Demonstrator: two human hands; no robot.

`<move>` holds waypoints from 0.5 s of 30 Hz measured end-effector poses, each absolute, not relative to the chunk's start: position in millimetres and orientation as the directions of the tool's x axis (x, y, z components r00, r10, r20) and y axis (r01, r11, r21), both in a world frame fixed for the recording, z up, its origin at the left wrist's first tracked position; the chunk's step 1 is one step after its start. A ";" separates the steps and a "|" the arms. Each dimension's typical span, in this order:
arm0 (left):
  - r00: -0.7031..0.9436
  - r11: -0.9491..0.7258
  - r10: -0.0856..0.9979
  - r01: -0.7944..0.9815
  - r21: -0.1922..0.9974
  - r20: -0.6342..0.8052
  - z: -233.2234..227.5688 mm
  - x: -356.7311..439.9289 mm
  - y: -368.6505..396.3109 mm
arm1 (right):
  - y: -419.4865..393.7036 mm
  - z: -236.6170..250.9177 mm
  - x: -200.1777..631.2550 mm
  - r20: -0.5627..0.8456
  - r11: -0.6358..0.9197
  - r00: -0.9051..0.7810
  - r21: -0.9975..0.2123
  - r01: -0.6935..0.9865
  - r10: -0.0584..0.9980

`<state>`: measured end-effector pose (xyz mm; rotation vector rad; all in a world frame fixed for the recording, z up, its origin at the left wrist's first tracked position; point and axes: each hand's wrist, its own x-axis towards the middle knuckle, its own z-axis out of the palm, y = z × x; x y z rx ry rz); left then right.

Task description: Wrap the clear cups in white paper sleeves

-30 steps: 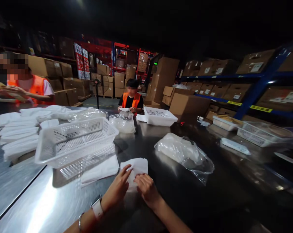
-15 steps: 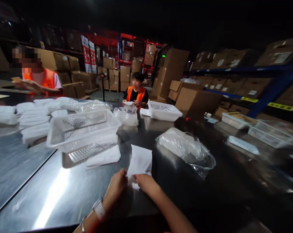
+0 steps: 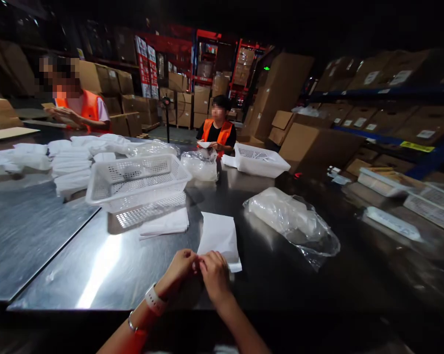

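Observation:
A flat white packet [image 3: 218, 233], like a paper or cloth pouch, lies in front of me, with a fold along its near edge. My left hand [image 3: 183, 268] is closed at its near left corner, fingers pinched; what they grip is hidden. My right hand [image 3: 215, 275] lies over the packet's near edge with curled fingers, its thumb side touching my left fingertips. Left of the packet is a small stack of white folded pieces [image 3: 166, 223]. Behind the stack stands a white perforated basket [image 3: 141, 194]. To the right lies a clear plastic bag [image 3: 288, 216] with whitish contents.
Piles of white packets [image 3: 70, 167] lie at the left of the metal table [image 3: 60, 265]. Another white basket [image 3: 262, 164] and a plastic bag [image 3: 200, 167] are farther back. Two people in orange vests [image 3: 225, 132] sit across. White trays [image 3: 384, 182] stand at the right.
My hands have moved closer together, to the near left corner of the packet. The packet now lies flatter, its near right corner showing. The whole view has shifted slightly.

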<state>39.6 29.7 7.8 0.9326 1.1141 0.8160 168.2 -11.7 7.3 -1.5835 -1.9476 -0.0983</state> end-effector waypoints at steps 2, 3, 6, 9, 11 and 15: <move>0.261 0.425 0.883 -0.094 0.900 -0.390 11.7 41.5 28.9 | -11.9 8.6 167.6 0.532 0.279 -0.070 -0.323 0.904 0.844; 0.267 0.436 0.878 -0.107 0.893 -0.397 13.6 42.5 28.0 | -12.2 9.1 166.9 0.553 0.291 -0.073 -0.318 0.902 0.830; 0.255 0.444 0.880 -0.148 0.883 -0.400 18.3 45.3 25.2 | -13.9 8.1 165.7 0.589 0.342 -0.118 -0.284 0.896 0.799; 0.194 0.426 0.899 -0.170 0.888 -0.394 22.1 44.9 24.1 | -19.2 2.4 170.4 0.607 0.421 -0.201 -0.243 0.874 0.769; 0.166 0.420 0.904 -0.176 0.890 -0.393 25.6 42.1 23.1 | -25.8 -2.7 177.2 0.650 0.473 -0.218 -0.246 0.846 0.728; 0.223 0.478 0.869 -0.153 0.865 -0.441 34.8 37.9 19.7 | -40.0 -8.1 189.1 0.689 0.448 -0.140 -0.290 0.846 0.711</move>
